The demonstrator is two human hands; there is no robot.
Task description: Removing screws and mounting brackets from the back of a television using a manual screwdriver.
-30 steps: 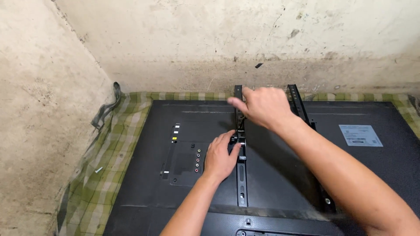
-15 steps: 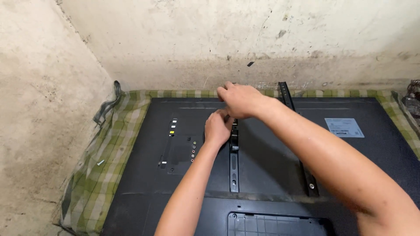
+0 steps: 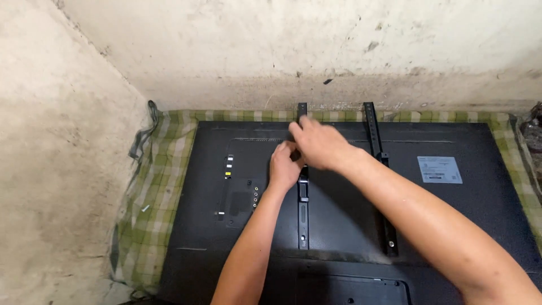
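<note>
A black flat television [image 3: 451, 214] lies face down on a green checked cloth [image 3: 152, 197]. Two black metal mounting rails are on its back, the left rail [image 3: 303, 217] and the right rail [image 3: 378, 147]. My left hand [image 3: 284, 168] rests against the left rail near its upper part, fingers curled at a spot I cannot see clearly. My right hand [image 3: 319, 142] lies over the same rail just above, its fingers closed around the rail's upper section. Whether either hand holds a small part is hidden.
A port panel with small coloured sockets [image 3: 240, 189] sits left of the rails, and a white label [image 3: 439, 169] is at the right. Stained walls [image 3: 68, 141] close in at the left and back. Some dark objects [image 3: 533, 133] show at the right edge.
Both hands have slid up the left rail toward the wall and now sit close together. The view has shifted back, showing more of the television.
</note>
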